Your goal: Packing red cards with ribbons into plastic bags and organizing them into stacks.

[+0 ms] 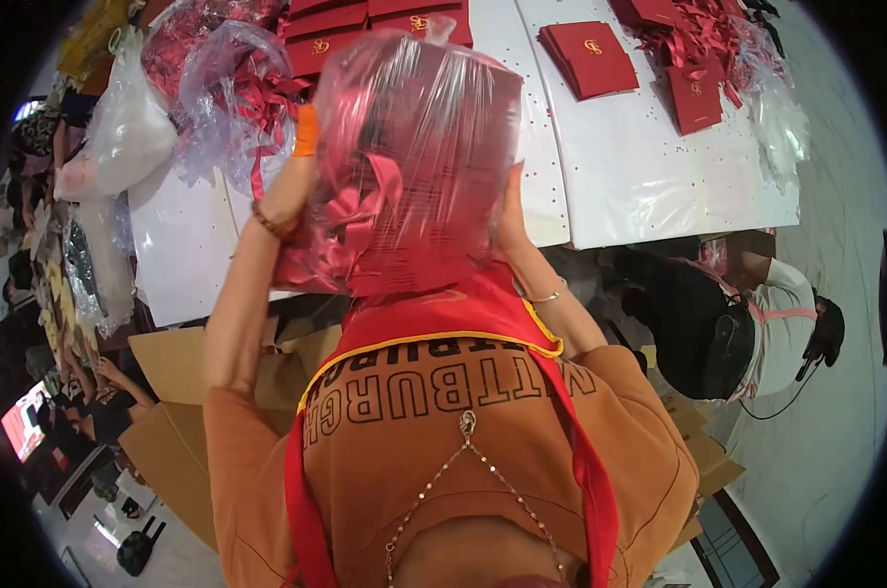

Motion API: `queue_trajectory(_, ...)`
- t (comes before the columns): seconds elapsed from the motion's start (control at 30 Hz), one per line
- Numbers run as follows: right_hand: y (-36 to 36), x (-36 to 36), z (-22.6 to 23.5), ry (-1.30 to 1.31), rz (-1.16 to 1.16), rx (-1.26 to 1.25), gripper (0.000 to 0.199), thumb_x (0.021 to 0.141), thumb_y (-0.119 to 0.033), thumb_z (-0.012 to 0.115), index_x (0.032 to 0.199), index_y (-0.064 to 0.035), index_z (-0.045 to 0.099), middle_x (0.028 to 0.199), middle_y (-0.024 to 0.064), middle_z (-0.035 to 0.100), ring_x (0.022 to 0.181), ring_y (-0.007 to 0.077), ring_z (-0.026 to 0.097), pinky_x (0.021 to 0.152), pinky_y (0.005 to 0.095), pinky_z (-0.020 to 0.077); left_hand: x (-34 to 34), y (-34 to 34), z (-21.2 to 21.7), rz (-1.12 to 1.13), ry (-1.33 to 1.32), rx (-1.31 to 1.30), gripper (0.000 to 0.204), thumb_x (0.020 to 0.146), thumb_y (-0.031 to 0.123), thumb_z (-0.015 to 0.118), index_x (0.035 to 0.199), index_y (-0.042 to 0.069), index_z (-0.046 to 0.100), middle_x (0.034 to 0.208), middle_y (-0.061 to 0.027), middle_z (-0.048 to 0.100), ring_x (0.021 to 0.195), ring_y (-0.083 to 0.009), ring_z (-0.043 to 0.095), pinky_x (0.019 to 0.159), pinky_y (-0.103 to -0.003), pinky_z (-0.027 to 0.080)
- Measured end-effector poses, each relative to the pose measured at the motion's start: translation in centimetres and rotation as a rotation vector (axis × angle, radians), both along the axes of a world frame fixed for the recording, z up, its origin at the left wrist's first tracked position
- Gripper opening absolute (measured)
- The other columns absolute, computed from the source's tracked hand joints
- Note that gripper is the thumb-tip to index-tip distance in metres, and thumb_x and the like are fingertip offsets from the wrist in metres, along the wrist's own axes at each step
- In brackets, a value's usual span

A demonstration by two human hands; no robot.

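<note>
A large clear plastic bag [424, 176] is held up in front of my chest, between my two hands. Through its shiny film I see a tight stack of dark red card pieces and, on the left, loose red satin ribbon [365, 201]. My left hand [295, 181] grips the bag's left side, its fingers partly hidden behind it; an orange band [306, 130] shows there. On the right side my right hand [509, 218] presses against the bag, most of its fingers out of sight.
White tables [649, 196] carry red card pouches [589, 59], more pouches with ribbons [696, 93] and filled plastic bags [135, 127]. An open cardboard box [174, 431] stands below, close to my body. A person [708, 323] bends down at the right; others are at the left.
</note>
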State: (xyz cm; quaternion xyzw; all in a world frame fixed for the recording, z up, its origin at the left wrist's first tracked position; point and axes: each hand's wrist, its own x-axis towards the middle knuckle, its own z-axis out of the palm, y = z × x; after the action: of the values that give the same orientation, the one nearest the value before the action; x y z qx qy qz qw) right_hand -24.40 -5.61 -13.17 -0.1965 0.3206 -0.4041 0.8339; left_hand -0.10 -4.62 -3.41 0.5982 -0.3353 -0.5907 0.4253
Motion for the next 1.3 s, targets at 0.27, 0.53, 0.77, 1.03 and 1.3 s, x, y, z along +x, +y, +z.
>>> queue_trajectory(0.27, 0.0, 5.9, -5.1, 0.383, -0.03, -0.017, 0.054, 0.091, -0.044, 0.034, 0.122, -0.0002, 0.042, 0.098, 0.0131, 0.054, 0.094, 0.0183, 0.048, 0.087, 0.0309, 0.0381, -3.6, -3.6, 6.0, -0.448, -1.627, -0.153, 0.054, 0.084, 0.055, 0.037, 0.134, 0.035, 0.027, 0.136, -0.0209, 0.027, 0.106, -0.0427, 0.042, 0.083, -0.05, 0.04)
queue_trajectory(0.53, -4.6, 2.5, 1.4, 1.039, -0.432, -0.982, 0.047, 0.08, -0.028, 0.056, 0.118, -0.0027, 0.045, 0.122, 0.0185, 0.04, 0.114, 0.0322, 0.036, 0.096, 0.0385, 0.0284, -3.5, -4.1, 0.9, -0.551, -1.656, -0.04, 0.063, 0.082, 0.062, 0.032, 0.137, 0.034, 0.019, 0.138, -0.0165, 0.022, 0.113, -0.042, 0.038, 0.085, -0.058, 0.033)
queue_trajectory(0.77, -10.0, 5.3, 7.3, 1.167, -0.194, -1.448, 0.036, 0.081, -0.037, 0.051, 0.109, -0.0159, 0.057, 0.119, 0.0107, 0.047, 0.112, 0.0319, 0.04, 0.09, 0.0506, 0.0289, 2.4, 0.0, 5.6, -0.539, -1.119, -0.198, 0.065, 0.085, 0.055, 0.035, 0.136, 0.016, 0.027, 0.136, -0.0212, 0.03, 0.125, -0.0375, 0.027, 0.101, -0.037, 0.026)
queue_trajectory(1.03, -11.7, 8.9, 7.1, 1.459, 0.35, -1.769, 0.054, 0.083, -0.054, 0.035, 0.128, -0.0244, 0.039, 0.133, 0.0093, 0.036, 0.123, 0.0352, 0.03, 0.092, 0.0611, 0.0233, -0.2, 2.6, 1.4, -0.275, -1.434, -0.393, 0.064, 0.081, 0.047, 0.05, 0.131, 0.012, 0.033, 0.125, -0.0193, 0.037, 0.093, -0.0394, 0.049, 0.075, -0.045, 0.045)
queue_trajectory(1.3, -13.4, 9.7, 7.0, 1.362, 0.367, -1.936, 0.048, 0.086, -0.044, 0.039, 0.128, -0.0194, 0.039, 0.133, 0.0124, 0.036, 0.121, 0.0343, 0.033, 0.097, 0.0489, 0.0268, -0.8, 2.2, -0.2, -0.092, -1.42, -0.383, 0.065, 0.078, 0.047, 0.052, 0.129, 0.009, 0.036, 0.126, -0.0211, 0.038, 0.089, -0.0356, 0.051, 0.069, -0.047, 0.045)
